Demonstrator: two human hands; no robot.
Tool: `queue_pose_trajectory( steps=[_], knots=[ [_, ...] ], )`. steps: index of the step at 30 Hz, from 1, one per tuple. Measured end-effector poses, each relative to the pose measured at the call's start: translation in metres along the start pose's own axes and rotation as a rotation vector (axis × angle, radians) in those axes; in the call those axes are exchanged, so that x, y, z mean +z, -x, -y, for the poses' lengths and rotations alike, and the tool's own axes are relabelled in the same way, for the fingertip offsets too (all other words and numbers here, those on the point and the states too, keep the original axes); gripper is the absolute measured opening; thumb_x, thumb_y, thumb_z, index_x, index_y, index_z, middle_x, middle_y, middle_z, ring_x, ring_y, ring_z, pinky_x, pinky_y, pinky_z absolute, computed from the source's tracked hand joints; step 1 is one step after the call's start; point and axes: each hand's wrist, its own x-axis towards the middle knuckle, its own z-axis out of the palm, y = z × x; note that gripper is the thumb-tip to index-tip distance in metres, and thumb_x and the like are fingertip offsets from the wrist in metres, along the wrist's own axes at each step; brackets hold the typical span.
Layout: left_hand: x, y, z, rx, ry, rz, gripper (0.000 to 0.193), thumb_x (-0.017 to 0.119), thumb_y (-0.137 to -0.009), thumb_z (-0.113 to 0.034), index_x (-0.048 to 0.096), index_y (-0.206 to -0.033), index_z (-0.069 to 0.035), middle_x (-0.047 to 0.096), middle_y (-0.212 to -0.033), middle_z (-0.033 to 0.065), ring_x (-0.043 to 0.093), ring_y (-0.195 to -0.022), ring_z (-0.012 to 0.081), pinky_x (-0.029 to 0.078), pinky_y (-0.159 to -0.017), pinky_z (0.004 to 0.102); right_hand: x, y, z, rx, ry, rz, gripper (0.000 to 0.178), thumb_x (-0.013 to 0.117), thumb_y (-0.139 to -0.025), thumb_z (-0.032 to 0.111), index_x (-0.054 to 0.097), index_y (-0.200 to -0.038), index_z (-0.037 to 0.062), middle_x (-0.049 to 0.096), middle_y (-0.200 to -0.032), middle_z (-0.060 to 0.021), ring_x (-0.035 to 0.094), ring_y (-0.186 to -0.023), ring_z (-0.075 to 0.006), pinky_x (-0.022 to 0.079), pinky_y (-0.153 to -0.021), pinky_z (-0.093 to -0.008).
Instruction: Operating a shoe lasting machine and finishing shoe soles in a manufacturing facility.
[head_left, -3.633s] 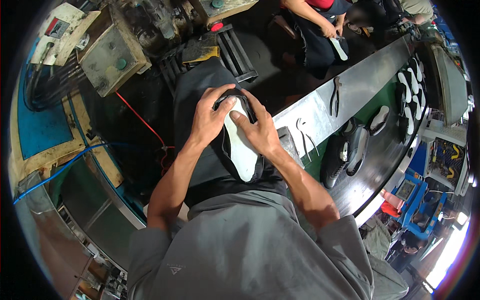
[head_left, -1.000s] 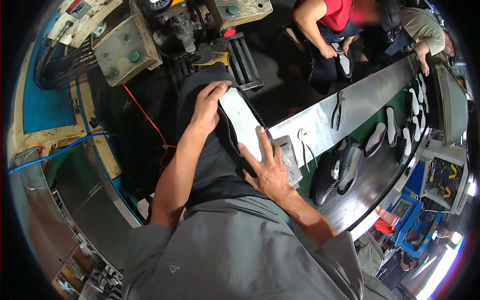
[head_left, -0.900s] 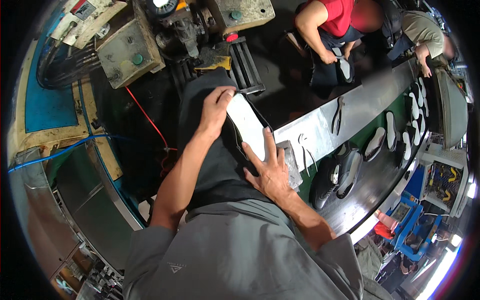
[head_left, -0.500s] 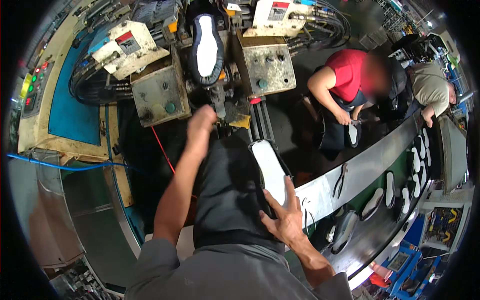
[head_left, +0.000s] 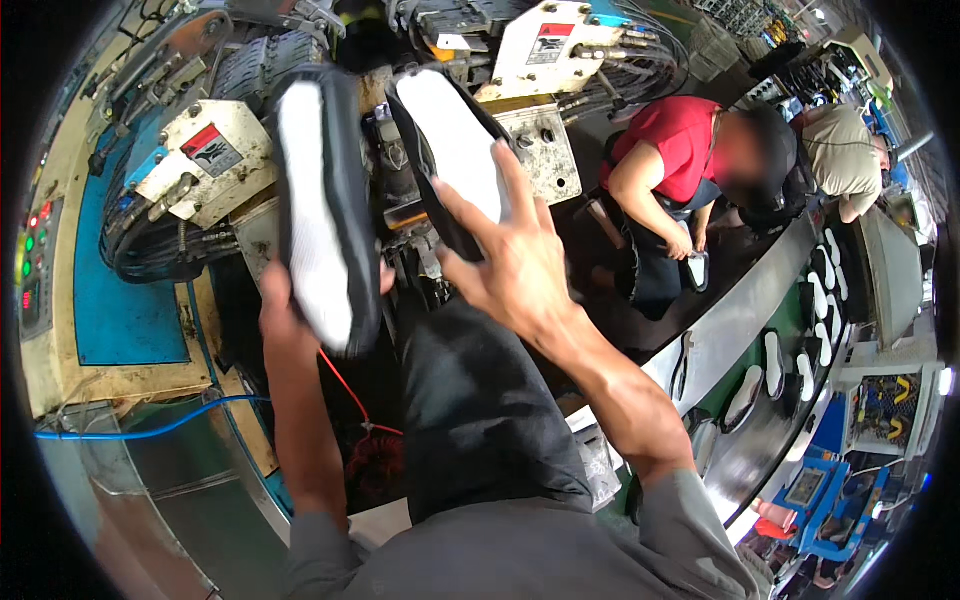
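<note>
In my left hand is a dark shoe upper with a long white sole face turned up. My fingers close round its lower end, and it stands upright, slightly blurred. My right hand grips a second dark shoe upper, also white on its face, with the thumb and fingers along its two sides. This one leans to the left at its top, over the middle of the machine. The machine parts behind both shoes are partly hidden by them.
Off-white machine heads with hoses stand at both sides. A lit control panel is at far left, with a blue air hose below. To the right, a co-worker in red handles a shoe near a metal ledge and a conveyor holding several shoes.
The shoe that sat on the machine is off it and in my left hand. My right hand has raised the other shoe from beside my thigh up to the machine.
</note>
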Motion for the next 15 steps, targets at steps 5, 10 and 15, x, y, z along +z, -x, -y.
queue_pose_trajectory(
  steps=[5,10,15],
  knots=[
    [-0.009,0.093,0.006,0.041,0.199,-0.017,0.111,0.073,-0.097,-0.066,0.028,-0.167,0.006,0.063,-0.136,0.0389,0.076,-0.101,0.0489,0.067,-0.080,0.0571,0.053,-0.049,-0.006,-0.012,-0.049,-0.080,0.069,0.088,-0.084,0.031,0.070,-0.151,0.0289,0.031,-0.173,-0.0328,0.056,-0.138,-0.0574,0.051,-0.116,-0.0578],
    [-0.026,0.163,0.026,-0.005,0.193,-0.222,0.107,0.080,-0.094,-0.061,0.032,-0.167,0.001,0.065,-0.132,0.0373,0.077,-0.099,0.0471,0.067,-0.080,0.0573,0.084,-0.061,0.005,0.028,-0.120,-0.107,0.070,0.087,-0.085,0.033,0.069,-0.153,0.0252,0.027,-0.175,-0.0339,0.056,-0.137,-0.0570,0.048,-0.119,-0.0570],
    [-0.043,0.190,0.045,-0.104,0.229,-0.244,0.099,0.073,-0.099,-0.062,0.034,-0.168,-0.002,0.066,-0.137,0.0353,0.077,-0.102,0.0451,0.068,-0.085,0.0542,0.093,-0.062,0.008,0.042,-0.019,-0.070,0.074,0.086,-0.088,0.035,0.062,-0.158,0.0348,0.019,-0.178,-0.0316,0.061,-0.121,-0.0567,0.060,-0.103,-0.0577]
  ],
)
